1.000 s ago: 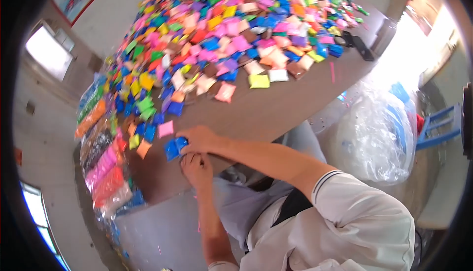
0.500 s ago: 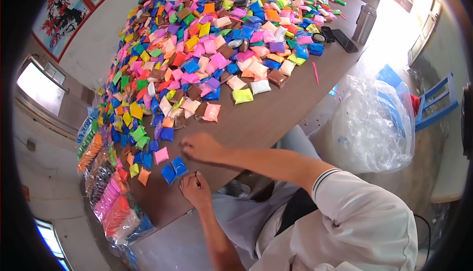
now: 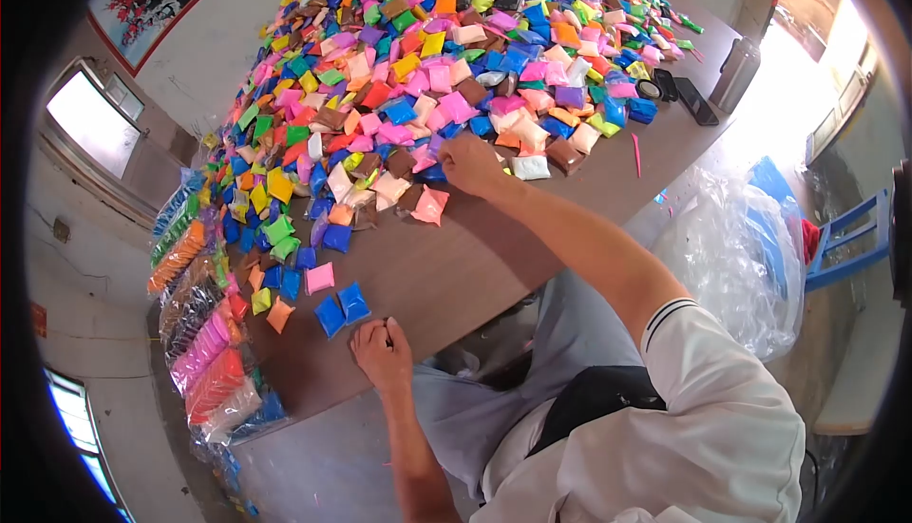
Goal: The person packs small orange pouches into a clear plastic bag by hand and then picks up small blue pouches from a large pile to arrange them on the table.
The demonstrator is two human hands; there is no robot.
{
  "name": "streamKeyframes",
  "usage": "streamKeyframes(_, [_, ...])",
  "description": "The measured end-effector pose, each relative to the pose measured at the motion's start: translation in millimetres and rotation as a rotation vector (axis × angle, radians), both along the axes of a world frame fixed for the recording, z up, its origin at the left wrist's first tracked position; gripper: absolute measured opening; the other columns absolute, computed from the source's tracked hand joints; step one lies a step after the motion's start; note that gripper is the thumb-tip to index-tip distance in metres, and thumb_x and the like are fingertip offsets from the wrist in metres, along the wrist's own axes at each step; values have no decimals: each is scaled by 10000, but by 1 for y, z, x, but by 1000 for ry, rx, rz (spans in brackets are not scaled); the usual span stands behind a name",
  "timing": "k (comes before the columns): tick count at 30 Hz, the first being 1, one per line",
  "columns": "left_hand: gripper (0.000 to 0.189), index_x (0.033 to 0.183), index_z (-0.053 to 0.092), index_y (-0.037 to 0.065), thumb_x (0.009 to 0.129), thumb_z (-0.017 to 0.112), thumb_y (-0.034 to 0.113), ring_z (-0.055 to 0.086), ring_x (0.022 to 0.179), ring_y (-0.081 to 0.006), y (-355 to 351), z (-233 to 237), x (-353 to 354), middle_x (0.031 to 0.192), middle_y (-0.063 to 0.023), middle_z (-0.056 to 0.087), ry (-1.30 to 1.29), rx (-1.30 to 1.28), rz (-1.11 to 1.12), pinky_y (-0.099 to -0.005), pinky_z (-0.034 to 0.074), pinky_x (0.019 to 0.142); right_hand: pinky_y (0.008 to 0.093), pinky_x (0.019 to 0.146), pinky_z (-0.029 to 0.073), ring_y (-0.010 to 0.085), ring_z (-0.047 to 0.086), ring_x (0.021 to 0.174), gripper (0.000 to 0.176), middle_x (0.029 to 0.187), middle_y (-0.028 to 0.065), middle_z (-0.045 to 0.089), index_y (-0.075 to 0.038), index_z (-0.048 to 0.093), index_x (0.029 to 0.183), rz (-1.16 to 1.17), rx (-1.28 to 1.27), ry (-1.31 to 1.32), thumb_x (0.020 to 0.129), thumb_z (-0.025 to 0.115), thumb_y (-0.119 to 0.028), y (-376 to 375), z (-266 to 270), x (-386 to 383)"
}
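Observation:
My right hand is at the near edge of a big pile of small coloured packets, its fingers curled down and what they hold hidden. Beside it lie a white packet and a pink-orange packet. My left hand rests closed at the table's near edge, a small dark thing showing between thumb and fingers. Just beyond it two blue packets lie side by side on the brown table, with a pink packet farther off.
Clear bags of sorted packets line the left table edge. At the far right are a metal flask, a phone and a pink strip. A big clear plastic bag and a blue chair stand right of the table.
My right hand has moved forward from the bare tabletop to the pile's edge, now covering most of a yellow packet. My left hand stays near the blue packets. The view has shifted slightly.

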State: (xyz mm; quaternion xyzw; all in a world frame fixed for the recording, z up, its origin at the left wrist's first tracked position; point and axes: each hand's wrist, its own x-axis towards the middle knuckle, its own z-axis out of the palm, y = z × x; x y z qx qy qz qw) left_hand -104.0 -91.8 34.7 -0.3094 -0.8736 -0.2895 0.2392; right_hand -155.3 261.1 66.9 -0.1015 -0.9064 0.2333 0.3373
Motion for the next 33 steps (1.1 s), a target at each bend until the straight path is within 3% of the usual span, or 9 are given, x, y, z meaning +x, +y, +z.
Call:
streamKeyframes(2, [196, 714, 607, 4, 860, 660, 123, 586, 836, -305, 0, 0, 1, 872, -91, 634, -1, 1, -3, -443, 443, 796, 461, 731, 519, 336, 663, 845, 146, 828, 167, 690, -56, 701, 862, -97, -47, 103, 750, 614, -90, 8, 8, -2])
streamKeyframes(9, [193, 717, 613, 2, 862, 658, 121, 587, 833, -301, 1, 4, 4, 875, -89, 634, -4, -2, 14, -440, 442, 790, 469, 879, 486, 344, 626, 1042, 389, 1056, 150, 691, -66, 633, 1095, -170, 261, -360, 722, 694, -160, 71, 24, 7])
streamKeyframes(12, [194, 715, 615, 2, 863, 657, 121, 587, 835, -299, 1, 3, 3, 876, -90, 636, -10, -14, 25, -439, 441, 791, 466, 896, 476, 334, 595, 1099, 440, 1091, 148, 686, -63, 615, 1155, -159, 269, -368, 733, 691, -158, 79, 13, 4])
streamKeyframes(18, [185, 722, 625, 2, 861, 657, 120, 588, 836, -298, 1, 5, 4, 879, -90, 642, -7, -8, 29, -439, 442, 794, 440, 965, 423, 309, 576, 1126, 411, 1076, 124, 694, -67, 631, 1139, -183, 277, -402, 750, 695, -182, 81, 11, -1])
streamKeyframes(21, [183, 725, 628, 2, 862, 655, 120, 588, 835, -297, 1, 4, 4, 879, -89, 642, -6, 4, 25, -439, 443, 794, 437, 886, 474, 317, 623, 1029, 406, 1042, 132, 698, -59, 652, 1134, -119, 302, -316, 743, 682, -163, 92, 12, 7])
streamKeyframes(24, [181, 724, 627, 3, 860, 656, 119, 588, 833, -296, 1, 4, 4, 876, -88, 641, -16, 10, 37, -438, 445, 795, 392, 840, 513, 264, 657, 939, 437, 1085, 118, 688, -29, 622, 1213, -13, 91, -238, 779, 637, -79, 100, 23, 13])
streamKeyframes(27, [178, 720, 625, 6, 856, 660, 116, 587, 829, -297, 2, 3, 3, 873, -88, 639, -4, 18, 27, -436, 446, 794, 322, 711, 540, 162, 666, 786, 385, 976, 61, 699, -38, 644, 1173, 279, -572, -11, 791, 677, -74, 97, 34, 26])
streamKeyframes(30, [176, 720, 623, 8, 854, 661, 114, 588, 833, -296, 1, 3, 4, 873, -86, 637, 7, 4, 28, -435, 447, 794, 273, 764, 524, 107, 640, 832, 418, 994, 34, 680, -36, 616, 1225, 511, -1052, -46, 810, 669, -35, 77, 46, 49])
streamKeyframes(33, [176, 724, 622, 8, 858, 659, 115, 590, 841, -295, 0, 3, 3, 874, -85, 635, 7, -12, 32, -433, 448, 797, 275, 837, 508, 108, 632, 948, 409, 1059, 34, 673, -52, 617, 1222, 617, -1012, -105, 815, 646, -23, 33, 51, 79])
